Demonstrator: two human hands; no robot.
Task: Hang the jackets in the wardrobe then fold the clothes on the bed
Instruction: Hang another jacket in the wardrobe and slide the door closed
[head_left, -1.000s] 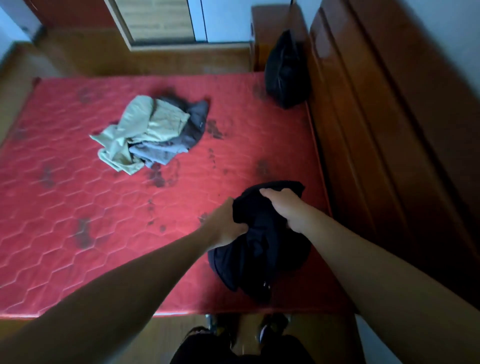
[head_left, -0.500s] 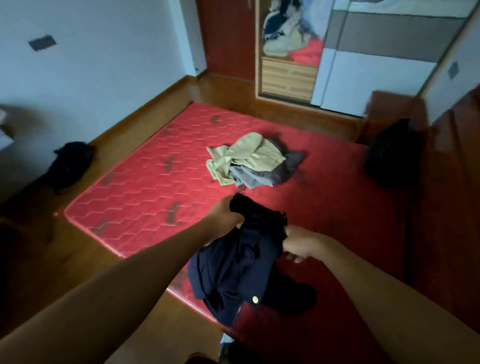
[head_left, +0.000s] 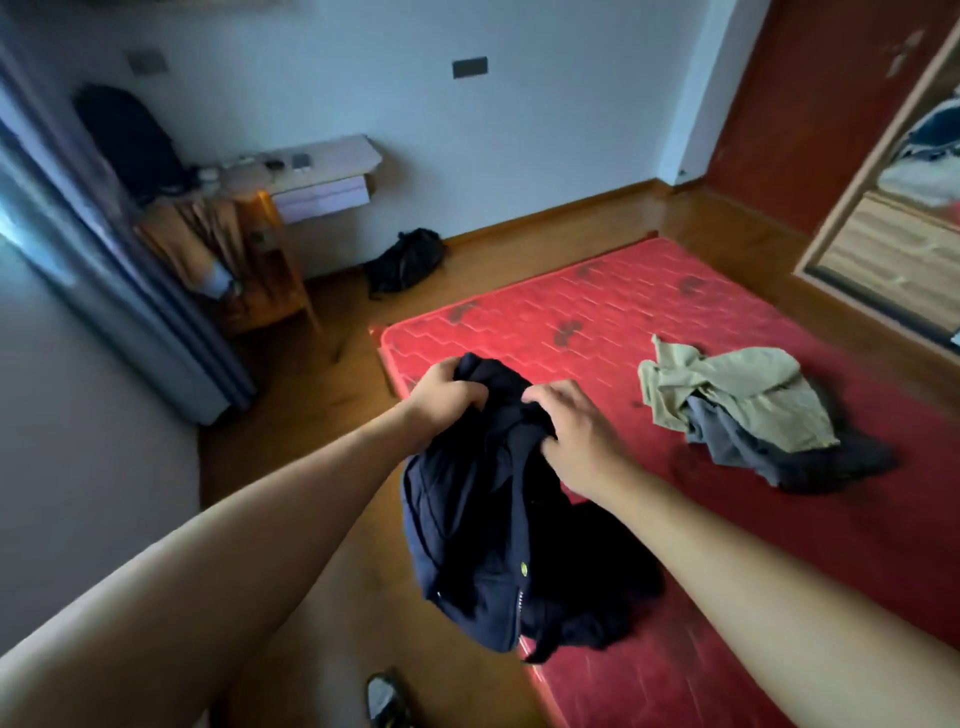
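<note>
Jacket (head_left: 467, 530), dark navy, hangs at centre frame over the bed's (head_left: 519, 322) near corner, its lower part trailing on it. Left hand (head_left: 447, 395) clenches its bunched top; right hand (head_left: 576, 431) grasps the fabric beside it. Further right, a pile (head_left: 737, 405) of clothes lies unfolded on the bed. Wardrobe (head_left: 883, 244), upper right, stands open: jacket unhung, folding apparently unstarted.

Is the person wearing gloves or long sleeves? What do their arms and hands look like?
No gloves and no long sleeves. The left hand and right hand are bare, and so are the left forearm and right forearm as far as the picture shows them. No watch, ring or bracelet shows on either. Any sleeve would sit higher up, out of view.
</note>
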